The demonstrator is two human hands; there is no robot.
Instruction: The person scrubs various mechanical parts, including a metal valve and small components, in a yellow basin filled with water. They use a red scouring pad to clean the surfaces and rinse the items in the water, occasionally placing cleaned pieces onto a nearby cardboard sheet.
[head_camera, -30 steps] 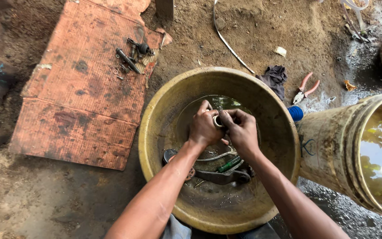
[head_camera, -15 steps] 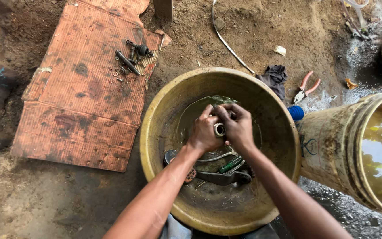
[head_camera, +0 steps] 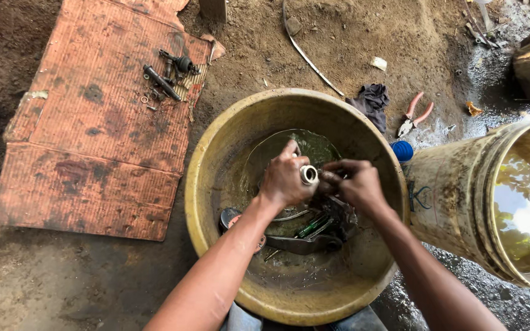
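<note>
Pliers (head_camera: 413, 115); rag (head_camera: 372, 101); bucket (head_camera: 461, 196) beside basin (head_camera: 210, 184).

Left hand (head_camera: 284, 181): over the middle of the basin, fingers closed on a small pale metal ring (head_camera: 308, 175).
Right hand (head_camera: 358, 184): just beside the left, fingertips touching the ring's far side.
Basin (head_camera: 216, 135): round, dirty yellow, holding murky liquid and dark metal parts (head_camera: 314, 230) under the hands.
Bucket (head_camera: 455, 196): right of the basin, touching it, liquid inside.
Cardboard (head_camera: 93, 159): flat on dirt, left, bolts (head_camera: 162, 82) on its far end.
Pliers (head_camera: 415, 114): red-handled, beyond the basin, near a dark rag (head_camera: 372, 101) and a blue cap (head_camera: 402, 151).
</note>
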